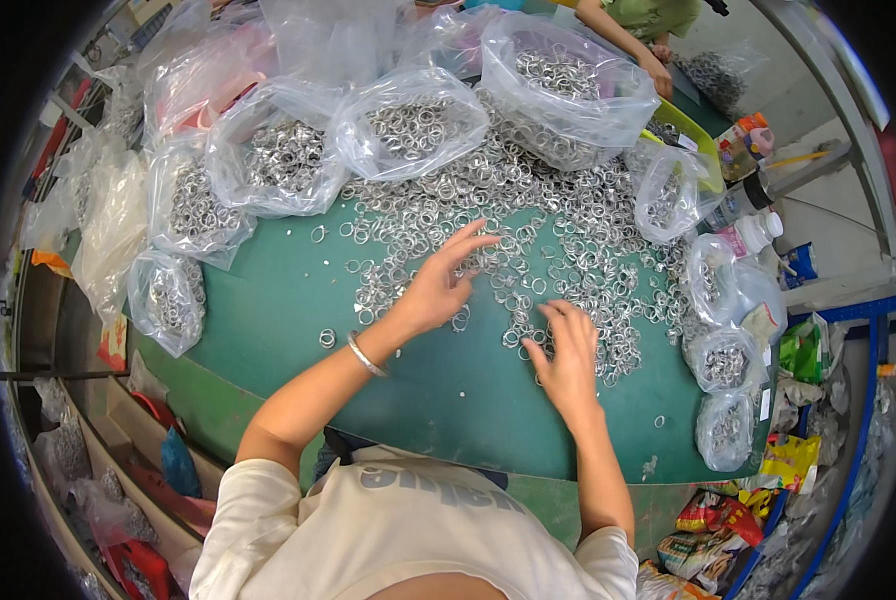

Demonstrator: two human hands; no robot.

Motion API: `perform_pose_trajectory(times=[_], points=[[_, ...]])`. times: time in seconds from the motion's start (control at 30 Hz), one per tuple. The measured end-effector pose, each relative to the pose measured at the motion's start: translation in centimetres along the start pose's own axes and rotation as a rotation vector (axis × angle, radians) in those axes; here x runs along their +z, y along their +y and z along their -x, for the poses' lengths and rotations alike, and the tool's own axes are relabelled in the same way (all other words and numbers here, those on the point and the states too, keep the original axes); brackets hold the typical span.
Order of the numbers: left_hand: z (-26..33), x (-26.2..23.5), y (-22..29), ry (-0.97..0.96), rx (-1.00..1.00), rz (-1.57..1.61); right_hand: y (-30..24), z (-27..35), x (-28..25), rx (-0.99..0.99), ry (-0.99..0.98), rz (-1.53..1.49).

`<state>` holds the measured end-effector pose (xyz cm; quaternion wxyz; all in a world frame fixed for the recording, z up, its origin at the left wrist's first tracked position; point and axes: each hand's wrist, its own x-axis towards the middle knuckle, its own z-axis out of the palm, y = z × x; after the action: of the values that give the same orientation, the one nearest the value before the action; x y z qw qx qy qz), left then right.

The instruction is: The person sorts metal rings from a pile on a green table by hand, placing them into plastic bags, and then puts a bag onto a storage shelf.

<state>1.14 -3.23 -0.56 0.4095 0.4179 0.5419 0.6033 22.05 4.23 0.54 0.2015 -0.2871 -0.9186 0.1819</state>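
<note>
Shirt (398, 530): pale, at the lower edge, nearest the camera.
Left wrist: silver bangle (365, 355) worn above the hand.
Right hand (568, 355): palm down on the near fringe of the rings, fingers curled and pinching among them; whether a ring is actually gripped, cannot tell.
Left hand (438, 285): flat and released, fingers spread, tips resting on loose rings; nothing clasped.
Table (268, 300): green top, bare on the near-left part save a few stray rings.
Rings (568, 215): small silver metal loops, loose in a broad heap from the table's middle to its far right, thinning toward the hands.
Left bags (168, 300): clear plastic, filled with rings, stacked along the left rim.
Right bags (725, 365): smaller clear ones, part filled, along the right rim beside bottles (753, 215) and wrappers.
Far bags (408, 125): large, open-mouthed, well stocked with rings, ranged behind the heap.
Other person (648, 45): arm in a green sleeve at the far edge, hand near a bag; not the wearer's.
Progress: judged partial. Many bags filled already; a large loose heap left unsorted on the table, so much of the handling appears outstanding.
</note>
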Motion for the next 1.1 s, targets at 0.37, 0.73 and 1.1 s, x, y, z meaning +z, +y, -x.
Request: perform_pose_trajectory(times=[0.37, 0.73, 1.1], points=[[0.9, 1.3, -1.9, -0.004, 0.241, -0.996, 1.1, -2.3, 0.8, 0.023, 0.194, 0.168], [1.2, 1.7, -3.6, 0.041, 0.326, -1.159, 2.4, -5.3, 2.3, -0.02, 0.064, -0.01], [-0.7, -1.2, -1.7, 0.14, -0.151, 0.155, 1.8, -7.0, 1.7, 0.671, -0.031, -1.683]])
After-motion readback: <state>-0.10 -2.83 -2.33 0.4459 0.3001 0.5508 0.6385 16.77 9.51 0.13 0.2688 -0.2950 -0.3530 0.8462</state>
